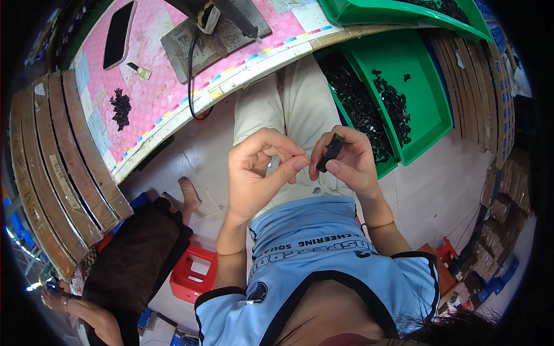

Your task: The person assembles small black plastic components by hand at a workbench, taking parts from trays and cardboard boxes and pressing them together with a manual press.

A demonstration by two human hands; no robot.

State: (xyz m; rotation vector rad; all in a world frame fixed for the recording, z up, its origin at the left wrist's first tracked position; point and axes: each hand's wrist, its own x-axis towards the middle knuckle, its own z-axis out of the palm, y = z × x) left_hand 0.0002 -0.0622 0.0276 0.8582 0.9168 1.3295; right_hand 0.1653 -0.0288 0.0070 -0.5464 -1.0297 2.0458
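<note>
Above my lap, my right hand (356,163) grips a small black plastic part (330,152) between thumb and fingers, tilted. Just to its left, my left hand (252,173) is closed in a pinch, thumb tip against index fingertip. Whatever sits in that pinch, if anything, is too small to make out. The two hands are close together, a narrow gap between the left fingertips and the black part. Beyond the right hand, a green tray (428,134) holds loose black pieces (392,106), and more black pieces (353,95) lie in the compartment beside it.
A table covered in pink sheeting (156,106) carries a phone (119,34), a small brush (139,71), a black pile (120,109) and a metal plate (173,49) with a cable. Cardboard stacks (63,173) stand left. A red stool (194,273) and another person (135,254) are lower left.
</note>
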